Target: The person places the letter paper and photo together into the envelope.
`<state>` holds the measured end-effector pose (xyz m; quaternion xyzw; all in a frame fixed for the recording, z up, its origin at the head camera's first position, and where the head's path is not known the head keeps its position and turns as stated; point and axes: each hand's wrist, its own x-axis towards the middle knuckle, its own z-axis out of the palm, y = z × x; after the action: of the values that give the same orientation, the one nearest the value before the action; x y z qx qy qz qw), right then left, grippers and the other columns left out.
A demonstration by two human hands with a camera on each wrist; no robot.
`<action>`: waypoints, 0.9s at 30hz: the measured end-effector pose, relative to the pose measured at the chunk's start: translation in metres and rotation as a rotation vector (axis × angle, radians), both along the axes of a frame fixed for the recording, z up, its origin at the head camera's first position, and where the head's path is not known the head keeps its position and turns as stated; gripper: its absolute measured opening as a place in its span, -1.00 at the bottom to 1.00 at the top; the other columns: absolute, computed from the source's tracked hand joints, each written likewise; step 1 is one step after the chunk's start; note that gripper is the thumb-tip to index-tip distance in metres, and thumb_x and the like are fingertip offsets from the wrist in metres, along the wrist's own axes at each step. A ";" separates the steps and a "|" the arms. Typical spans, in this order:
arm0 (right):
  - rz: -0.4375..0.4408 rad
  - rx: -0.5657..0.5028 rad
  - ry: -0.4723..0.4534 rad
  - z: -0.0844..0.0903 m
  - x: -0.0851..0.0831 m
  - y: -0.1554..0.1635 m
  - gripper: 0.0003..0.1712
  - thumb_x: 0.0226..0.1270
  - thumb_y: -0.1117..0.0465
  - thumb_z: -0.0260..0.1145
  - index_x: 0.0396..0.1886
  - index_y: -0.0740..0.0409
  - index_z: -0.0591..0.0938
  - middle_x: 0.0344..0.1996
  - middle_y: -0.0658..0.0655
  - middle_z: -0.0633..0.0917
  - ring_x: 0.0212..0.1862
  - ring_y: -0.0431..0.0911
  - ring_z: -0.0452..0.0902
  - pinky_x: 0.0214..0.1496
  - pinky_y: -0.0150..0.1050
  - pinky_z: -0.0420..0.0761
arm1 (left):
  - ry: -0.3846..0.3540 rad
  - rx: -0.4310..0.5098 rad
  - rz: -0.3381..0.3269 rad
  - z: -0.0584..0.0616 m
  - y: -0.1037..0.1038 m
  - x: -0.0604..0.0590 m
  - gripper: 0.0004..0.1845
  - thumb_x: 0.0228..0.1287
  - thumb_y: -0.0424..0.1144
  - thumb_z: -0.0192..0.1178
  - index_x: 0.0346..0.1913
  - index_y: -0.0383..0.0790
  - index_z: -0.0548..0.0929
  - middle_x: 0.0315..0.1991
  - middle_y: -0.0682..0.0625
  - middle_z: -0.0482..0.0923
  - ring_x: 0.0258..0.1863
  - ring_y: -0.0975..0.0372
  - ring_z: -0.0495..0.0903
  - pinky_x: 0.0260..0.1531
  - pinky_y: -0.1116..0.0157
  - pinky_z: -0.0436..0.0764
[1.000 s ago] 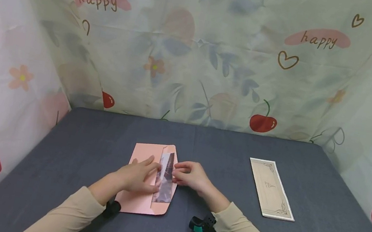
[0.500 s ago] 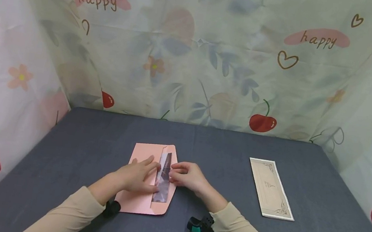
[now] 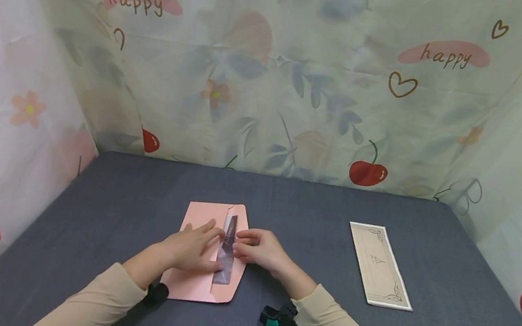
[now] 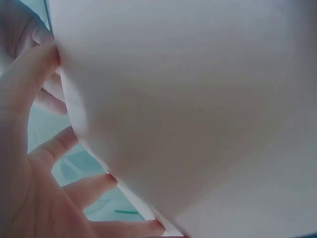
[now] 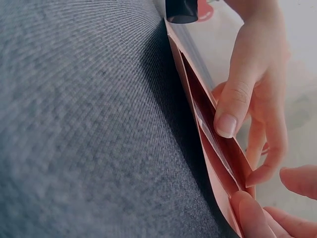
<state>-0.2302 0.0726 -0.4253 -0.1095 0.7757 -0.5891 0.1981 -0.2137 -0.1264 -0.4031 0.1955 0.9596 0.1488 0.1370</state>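
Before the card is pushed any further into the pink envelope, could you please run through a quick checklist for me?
1. Envelope held down: ok. The left hand rests flat on the pink envelope.
2. Card lined up with the opening: ok. The dark card lies along the envelope's open edge, partly inside.
3. Hold on the card: ok. The right hand touches its outer edge with curled fingers.
4. Opening spread: ok. The right wrist view shows the layers parted.
5. Card edge catching inside: cannot tell; hidden.
6. Second card out of the way: ok, it lies apart on the grey table.
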 end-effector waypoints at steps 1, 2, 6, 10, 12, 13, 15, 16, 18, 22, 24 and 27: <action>0.004 -0.001 -0.001 -0.001 0.000 0.000 -0.54 0.24 0.29 0.25 0.11 0.40 0.48 -0.05 0.36 0.65 -0.24 -0.17 0.67 -0.19 -0.24 0.68 | -0.001 0.004 0.001 0.000 0.000 0.000 -0.38 0.07 0.16 0.26 0.18 0.06 0.36 0.44 -0.24 0.09 0.23 -0.12 0.43 0.34 -0.20 0.06; 0.008 -0.003 -0.004 -0.001 0.000 -0.001 -0.54 0.24 0.29 0.25 0.12 0.40 0.48 -0.05 0.36 0.65 -0.23 -0.17 0.66 -0.19 -0.24 0.68 | -0.002 0.007 0.001 0.000 0.000 0.001 -0.38 0.07 0.15 0.26 0.18 0.06 0.36 0.44 -0.24 0.09 0.23 -0.12 0.43 0.34 -0.20 0.06; 0.024 -0.008 -0.003 -0.002 0.000 -0.003 -0.53 0.25 0.28 0.25 0.12 0.41 0.47 -0.05 0.36 0.65 -0.24 -0.18 0.66 -0.19 -0.24 0.68 | -0.007 0.016 0.004 0.001 0.000 0.001 -0.38 0.06 0.15 0.27 0.17 0.05 0.36 0.44 -0.25 0.08 0.23 -0.14 0.42 0.33 -0.21 0.07; 0.029 -0.019 -0.012 -0.002 0.001 -0.005 -0.53 0.25 0.29 0.25 0.12 0.42 0.47 -0.04 0.37 0.65 -0.25 -0.19 0.65 -0.19 -0.24 0.68 | -0.008 0.017 0.003 0.001 0.000 0.001 -0.36 0.06 0.15 0.28 0.17 0.03 0.35 0.44 -0.25 0.08 0.22 -0.14 0.43 0.33 -0.20 0.07; 0.034 -0.022 -0.015 -0.002 0.001 -0.006 -0.53 0.25 0.30 0.25 0.13 0.42 0.46 -0.03 0.38 0.64 -0.24 -0.19 0.65 -0.18 -0.24 0.68 | -0.008 0.015 0.002 0.001 0.001 0.001 -0.35 0.06 0.15 0.28 0.18 0.02 0.35 0.44 -0.25 0.08 0.23 -0.14 0.42 0.34 -0.20 0.07; 0.038 -0.025 -0.016 -0.002 0.001 -0.006 -0.52 0.24 0.30 0.25 0.13 0.43 0.45 -0.02 0.38 0.64 -0.23 -0.17 0.66 -0.17 -0.24 0.68 | -0.009 0.014 0.002 0.002 0.001 0.001 -0.35 0.06 0.15 0.27 0.19 0.02 0.35 0.44 -0.25 0.08 0.23 -0.14 0.42 0.34 -0.20 0.07; 0.045 -0.028 -0.021 -0.003 0.000 -0.006 -0.51 0.25 0.30 0.24 0.14 0.43 0.45 -0.01 0.39 0.63 -0.20 -0.16 0.66 -0.16 -0.23 0.68 | -0.008 0.011 0.001 0.002 0.001 0.001 -0.34 0.06 0.15 0.27 0.21 0.01 0.34 0.44 -0.25 0.08 0.24 -0.13 0.41 0.34 -0.19 0.07; 0.047 -0.027 -0.021 -0.003 0.000 -0.006 -0.51 0.25 0.30 0.24 0.15 0.43 0.44 -0.01 0.39 0.63 -0.20 -0.15 0.66 -0.16 -0.23 0.68 | -0.009 0.009 0.002 0.002 0.001 0.001 -0.33 0.06 0.16 0.27 0.22 0.01 0.34 0.44 -0.25 0.07 0.24 -0.14 0.41 0.34 -0.19 0.07; 0.055 -0.027 -0.018 -0.003 0.000 -0.007 -0.50 0.25 0.30 0.23 0.15 0.43 0.44 0.00 0.39 0.62 -0.18 -0.13 0.67 -0.15 -0.22 0.68 | -0.010 0.007 0.003 0.002 0.000 0.001 -0.32 0.06 0.17 0.26 0.23 0.01 0.33 0.45 -0.25 0.06 0.25 -0.14 0.40 0.34 -0.19 0.07; 0.056 -0.029 -0.019 -0.002 0.001 -0.009 -0.51 0.25 0.30 0.24 0.16 0.42 0.44 0.00 0.38 0.63 -0.19 -0.13 0.67 -0.14 -0.22 0.68 | -0.010 0.004 0.004 0.000 0.000 0.000 -0.33 0.07 0.17 0.25 0.22 0.01 0.34 0.45 -0.24 0.06 0.25 -0.15 0.39 0.34 -0.19 0.08; 0.054 -0.030 -0.023 -0.002 0.001 -0.010 -0.50 0.24 0.29 0.25 0.16 0.41 0.44 0.00 0.38 0.63 -0.19 -0.13 0.67 -0.13 -0.22 0.67 | -0.007 0.005 0.003 0.000 0.000 0.000 -0.34 0.07 0.18 0.25 0.21 0.01 0.35 0.45 -0.24 0.06 0.24 -0.15 0.41 0.33 -0.20 0.08; 0.050 -0.029 -0.022 -0.002 0.001 -0.011 -0.49 0.23 0.29 0.26 0.15 0.42 0.44 0.00 0.37 0.63 -0.18 -0.14 0.66 -0.13 -0.22 0.67 | -0.003 0.006 0.001 0.000 0.000 0.000 -0.34 0.07 0.19 0.25 0.20 0.02 0.35 0.44 -0.25 0.07 0.23 -0.14 0.42 0.33 -0.20 0.07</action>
<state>-0.2292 0.0614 -0.4274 -0.1251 0.7617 -0.5964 0.2199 -0.2134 -0.1265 -0.4033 0.1953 0.9590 0.1521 0.1377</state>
